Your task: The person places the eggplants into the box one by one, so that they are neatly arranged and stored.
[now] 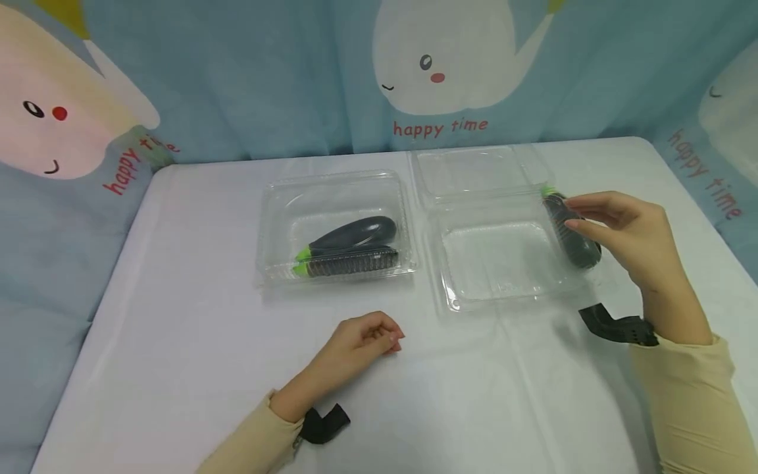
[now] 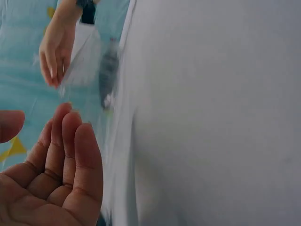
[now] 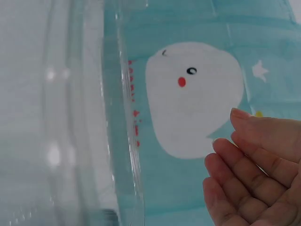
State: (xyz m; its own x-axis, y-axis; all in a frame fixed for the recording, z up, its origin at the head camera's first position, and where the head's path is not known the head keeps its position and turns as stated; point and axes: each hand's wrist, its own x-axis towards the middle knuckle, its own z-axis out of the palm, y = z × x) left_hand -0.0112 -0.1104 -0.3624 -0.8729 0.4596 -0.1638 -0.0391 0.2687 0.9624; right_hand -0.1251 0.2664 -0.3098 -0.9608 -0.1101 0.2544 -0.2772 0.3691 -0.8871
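My right hand (image 1: pixel 622 230) hovers around the right wall of the open clear plastic box (image 1: pixel 497 263), beside a dark eggplant (image 1: pixel 580 247) with a green tip. Ribbed plastic covers part of that eggplant; I cannot tell whether the fingertips touch it or the rim. In the right wrist view, the right hand's fingers (image 3: pixel 230 174) are gently bent, with nothing between them and the thumb. My left hand (image 1: pixel 361 342) is low in front of the boxes, its fingers loosely bent and holding nothing. In the left wrist view its palm (image 2: pixel 47 202) is bare.
Left of the open box is another clear box (image 1: pixel 278 204) with two eggplants (image 1: pixel 358 234) inside, one seen through its ribbed front wall. The open box's lid (image 1: pixel 474 171) lies back toward the curtain (image 1: pixel 284 79). A white cloth (image 1: pixel 177 316) covers the table.
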